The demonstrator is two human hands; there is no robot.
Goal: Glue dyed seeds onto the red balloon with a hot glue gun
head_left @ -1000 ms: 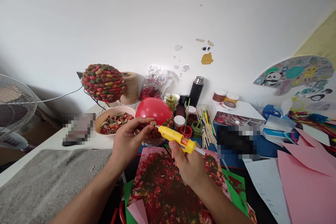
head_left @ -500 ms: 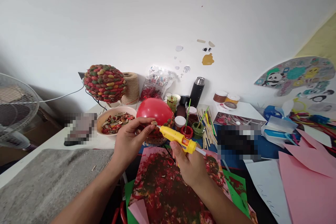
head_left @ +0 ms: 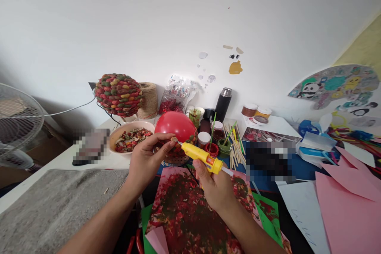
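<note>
My left hand pinches a small tan shell piece between thumb and forefinger. The tip of a yellow glue gun meets or nearly meets that piece. Wrapped round the gun's handle is my right hand, and a clear glue stick pokes out of its back end. Behind my fingers a red balloon rests in a basket, with colored pieces around its lower part, partly hidden by my left hand. To the left stands a bowl of colored shell pieces.
A ball covered in colored pieces stands beside a twine roll. Open paint jars, wooden sticks and a black thermos are behind the gun. Paint-stained paper lies below my hands; a fan is far left.
</note>
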